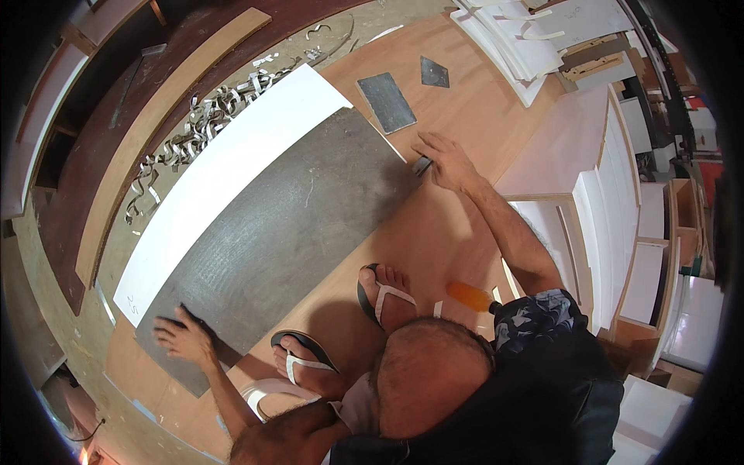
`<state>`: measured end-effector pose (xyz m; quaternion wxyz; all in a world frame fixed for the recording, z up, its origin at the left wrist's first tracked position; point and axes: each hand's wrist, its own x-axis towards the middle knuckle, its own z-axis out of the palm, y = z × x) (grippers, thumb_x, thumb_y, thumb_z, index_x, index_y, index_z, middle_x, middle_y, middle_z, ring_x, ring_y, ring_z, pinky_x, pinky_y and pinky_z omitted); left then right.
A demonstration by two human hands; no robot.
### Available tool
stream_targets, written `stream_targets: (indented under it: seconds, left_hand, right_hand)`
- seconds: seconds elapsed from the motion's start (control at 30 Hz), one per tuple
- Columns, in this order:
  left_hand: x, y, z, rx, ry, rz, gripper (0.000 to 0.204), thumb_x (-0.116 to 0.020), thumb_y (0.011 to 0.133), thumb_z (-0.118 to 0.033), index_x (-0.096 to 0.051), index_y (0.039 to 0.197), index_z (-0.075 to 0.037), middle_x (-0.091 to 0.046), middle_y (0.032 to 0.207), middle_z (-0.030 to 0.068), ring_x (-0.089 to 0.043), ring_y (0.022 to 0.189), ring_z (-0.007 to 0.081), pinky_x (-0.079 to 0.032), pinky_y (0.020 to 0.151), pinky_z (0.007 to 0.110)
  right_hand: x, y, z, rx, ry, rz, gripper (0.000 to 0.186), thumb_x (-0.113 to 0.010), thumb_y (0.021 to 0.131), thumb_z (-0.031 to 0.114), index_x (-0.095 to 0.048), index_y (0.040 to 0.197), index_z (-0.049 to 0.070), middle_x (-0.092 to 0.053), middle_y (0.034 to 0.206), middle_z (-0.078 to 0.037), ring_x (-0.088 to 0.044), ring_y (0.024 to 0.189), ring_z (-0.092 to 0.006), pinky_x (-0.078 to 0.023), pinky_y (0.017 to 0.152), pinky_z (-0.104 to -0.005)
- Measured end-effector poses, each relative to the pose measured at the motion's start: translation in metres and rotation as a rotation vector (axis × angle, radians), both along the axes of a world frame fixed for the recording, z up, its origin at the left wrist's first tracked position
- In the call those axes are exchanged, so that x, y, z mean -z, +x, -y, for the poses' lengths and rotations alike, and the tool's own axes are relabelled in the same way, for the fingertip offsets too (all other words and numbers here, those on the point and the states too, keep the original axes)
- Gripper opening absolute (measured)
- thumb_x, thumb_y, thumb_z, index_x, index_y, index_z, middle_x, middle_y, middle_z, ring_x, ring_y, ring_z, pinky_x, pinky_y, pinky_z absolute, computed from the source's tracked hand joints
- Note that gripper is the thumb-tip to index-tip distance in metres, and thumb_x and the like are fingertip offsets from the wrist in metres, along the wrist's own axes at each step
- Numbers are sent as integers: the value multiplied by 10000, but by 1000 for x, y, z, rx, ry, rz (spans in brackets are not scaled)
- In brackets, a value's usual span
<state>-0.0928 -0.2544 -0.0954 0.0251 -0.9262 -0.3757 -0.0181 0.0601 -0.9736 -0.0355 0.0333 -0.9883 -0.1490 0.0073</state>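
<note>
A dark grey sheet point(271, 225) lies alongside a long white panel point(225, 147) on plywood. My left hand point(180, 337) rests with spread fingers on the sheet’s near-left end. At its far-right end, my right hand point(446, 163) has fingers apart and slightly bent over a small dark object point(421, 166); whether it touches that object I cannot tell. Two small grey pieces point(386, 101) point(434, 71) lie beyond. My feet in flip-flops point(384, 298) are on the plywood point(504, 116) below the sheet, near an orange object point(467, 294).
Curly white strips point(209, 124) lie on the concrete floor beyond the panel. A long wooden plank point(139, 163) runs along the left. Stacked white pieces point(508, 46) sit at the upper right, and white cabinet parts point(601, 232) crowd the right side.
</note>
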Motion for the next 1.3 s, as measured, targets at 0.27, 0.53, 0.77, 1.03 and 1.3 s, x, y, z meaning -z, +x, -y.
stream_targets:
  seconds: [0.27, 0.53, 0.77, 1.03, 1.3]
  left_hand:
    - [-22, 47, 141, 793, -215, -36, 891, -495, 1049, -687, -269, 1742, -175, -118, 1819, 193, -26, 1681, 424, -8, 1297, 700]
    - [-30, 54, 154, 747, -162, 52, 890, -489, 1008, -774, -327, 1727, -276, -87, 1794, 284, -24, 1651, 522, -46, 1307, 683]
    - [-38, 56, 156, 731, -194, 2, 899, -522, 994, -770, -361, 1716, -260, -118, 1783, 304, -59, 1644, 534, -72, 1309, 661]
    - [-41, 59, 155, 706, -219, 13, 892, -603, 971, -720, -389, 1703, -257, -142, 1787, 286, -85, 1647, 519, -109, 1300, 665]
    - [-42, 64, 160, 738, -235, 48, 888, -582, 990, -687, -363, 1715, -223, -142, 1787, 279, -77, 1652, 505, -103, 1293, 680]
  right_hand:
    - [-21, -8, 8, 73, -151, -97, 410, -782, 853, 129, -692, 1252, 154, -642, 1438, -80, -571, 1380, -293, -478, 1067, -489]
    - [1, 69, 20, 456, 69, -19, 301, -657, 964, 159, -712, 1241, 53, -738, 1263, -190, -710, 1163, -350, -558, 979, -527]
    - [50, 187, 67, 645, 1, 101, 476, -747, 901, 188, -671, 1329, -9, -731, 1239, -295, -722, 1182, -382, -566, 1022, -486]
    - [41, 261, 156, 447, 65, -141, 1135, -1008, 585, 547, -529, 1515, 107, -579, 1468, -244, -566, 1375, -459, -499, 1147, -529]
    - [25, 270, 157, 454, -213, -157, 1060, -1029, 509, 619, -575, 1233, -8, -664, 1280, -237, -642, 1243, -424, -558, 969, -511]
